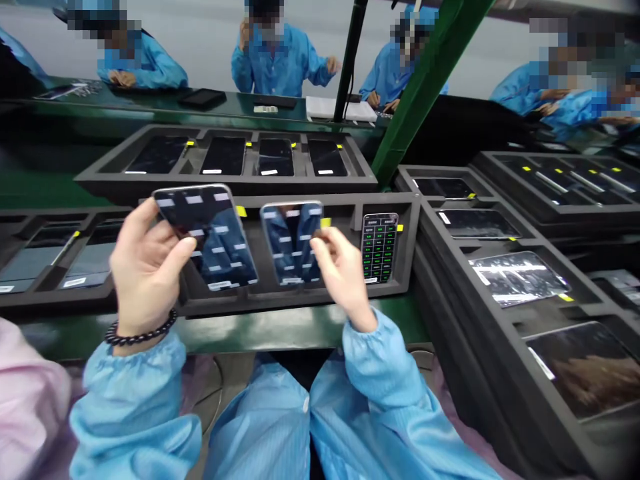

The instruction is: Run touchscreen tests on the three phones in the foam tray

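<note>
My left hand (145,267) grips a dark smartphone (210,233) by its left edge and holds it tilted above the near grey foam tray (300,300). My right hand (340,273) pinches the right edge of a second smartphone (287,243) that leans in a slot of that tray. A third phone (379,247), its screen lit with green and white cells, stands in the slot to the right. Small yellow tabs (326,223) stick out beside the phones. A dark bead bracelet (140,332) circles my left wrist.
More grey foam trays with dark phones lie behind (225,177), at left (45,267) and stacked at right (525,280). A green conveyor edge (280,330) runs before me. A green post (425,87) rises ahead. Several people in blue coats work across the line.
</note>
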`<state>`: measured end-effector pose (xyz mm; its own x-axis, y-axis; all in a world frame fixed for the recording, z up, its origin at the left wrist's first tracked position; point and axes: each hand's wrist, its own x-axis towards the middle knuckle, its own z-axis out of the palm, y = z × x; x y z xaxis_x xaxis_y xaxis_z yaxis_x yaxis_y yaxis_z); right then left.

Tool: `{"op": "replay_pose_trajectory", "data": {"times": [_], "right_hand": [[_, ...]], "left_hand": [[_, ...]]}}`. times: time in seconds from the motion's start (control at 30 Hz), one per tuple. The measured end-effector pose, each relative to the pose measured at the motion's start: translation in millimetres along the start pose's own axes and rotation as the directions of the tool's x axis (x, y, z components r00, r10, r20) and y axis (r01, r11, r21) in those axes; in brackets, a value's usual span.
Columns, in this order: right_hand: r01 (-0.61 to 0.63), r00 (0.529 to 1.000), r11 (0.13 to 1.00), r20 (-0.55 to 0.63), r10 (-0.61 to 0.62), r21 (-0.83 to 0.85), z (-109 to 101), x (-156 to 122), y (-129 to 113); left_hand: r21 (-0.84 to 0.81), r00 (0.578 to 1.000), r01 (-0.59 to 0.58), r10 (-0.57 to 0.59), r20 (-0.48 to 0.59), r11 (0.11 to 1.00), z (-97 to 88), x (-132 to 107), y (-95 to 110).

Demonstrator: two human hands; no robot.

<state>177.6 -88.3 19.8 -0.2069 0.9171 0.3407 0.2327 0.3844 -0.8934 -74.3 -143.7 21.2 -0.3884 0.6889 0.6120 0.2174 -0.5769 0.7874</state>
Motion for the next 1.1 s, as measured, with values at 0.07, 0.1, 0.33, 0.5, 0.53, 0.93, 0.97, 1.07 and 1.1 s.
{"op": "replay_pose_trajectory", "data": {"times": [0.07,0.1,0.33,0.5,0.53,0.93,0.97,1.07,1.1], "right_hand": [[-0.008,0.995,0.999,-0.097,0.004,-0.044,-25,5,6],[-0.013,0.991,0.997,-0.131,0.003,-0.079,-34,8,12],[-0.050,0.999,0.975,-0.028,0.045,-0.217,-42,-3,61],[-0.005,0.977,0.918,-0.196,-0.079,-0.396,-36,-30,57],[0.031,0.963,0.897,-0.226,-0.144,-0.440,-36,-31,53],[0.326,0.913,0.580,0.090,-0.397,-0.746,-27,17,53],[0.318,0.914,0.596,0.072,-0.399,-0.738,-26,16,55],[0.325,0.898,0.642,0.014,-0.439,-0.695,-25,7,61],[0.339,0.887,0.648,0.001,-0.463,-0.682,-25,4,63]], "left_hand": [[-0.031,0.998,0.047,-0.046,0.033,0.998,24.7,-2,-7],[-0.034,0.996,0.082,-0.080,0.050,0.996,35.4,-4,-14],[0.127,0.933,0.304,-0.322,0.161,0.944,55.9,-40,-60],[0.398,0.982,0.058,-0.124,0.143,0.916,48.9,-55,-40],[0.471,0.987,-0.033,-0.045,0.153,0.882,49.4,-54,-35],[0.739,0.932,-0.343,0.112,0.344,0.580,63.1,-27,-62],[0.725,0.930,-0.349,0.126,0.345,0.594,61.4,-30,-63],[0.691,0.930,-0.358,0.171,0.326,0.628,53.7,-40,-63],[0.691,0.935,-0.348,0.185,0.301,0.634,50.6,-44,-62]]}}
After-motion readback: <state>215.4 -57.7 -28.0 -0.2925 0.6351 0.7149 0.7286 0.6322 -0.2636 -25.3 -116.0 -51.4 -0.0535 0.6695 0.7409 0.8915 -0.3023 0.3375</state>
